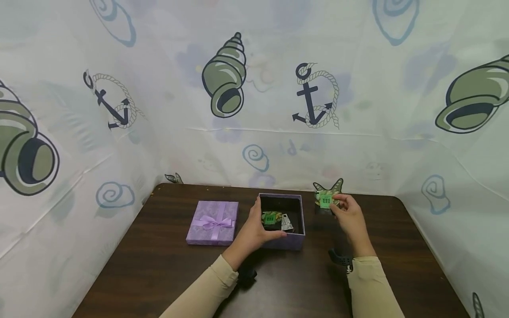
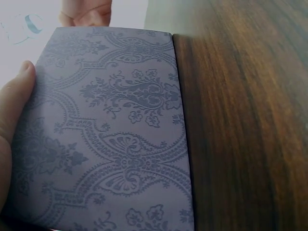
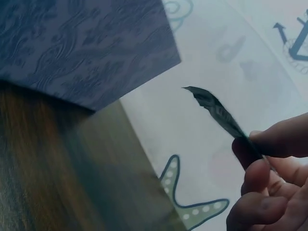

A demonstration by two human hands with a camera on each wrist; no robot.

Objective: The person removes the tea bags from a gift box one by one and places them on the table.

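Observation:
A purple box (image 1: 294, 241) stands without its lid on the table. My left hand (image 1: 256, 229) grips its near left corner, thumb along the front rim and fingers against the left side. The left wrist view shows its patterned wall (image 2: 110, 125) and my thumb (image 2: 19, 96). Inside lie a green-labelled packet (image 1: 270, 218) and a pale speckled piece (image 1: 286, 222). To the right of the box, my right hand (image 1: 350, 216) pinches a thin flat packet (image 1: 326, 201) with a bright green label between thumb and fingers. Edge-on, the packet (image 3: 216, 110) looks dark and slightly bent.
The matching purple lid (image 1: 212, 223), with a ribbon bow, lies left of the box. Behind the brown wooden table (image 1: 159, 274) hangs a pale cloth (image 1: 270, 106) printed with shells and anchors, enclosing the back and sides.

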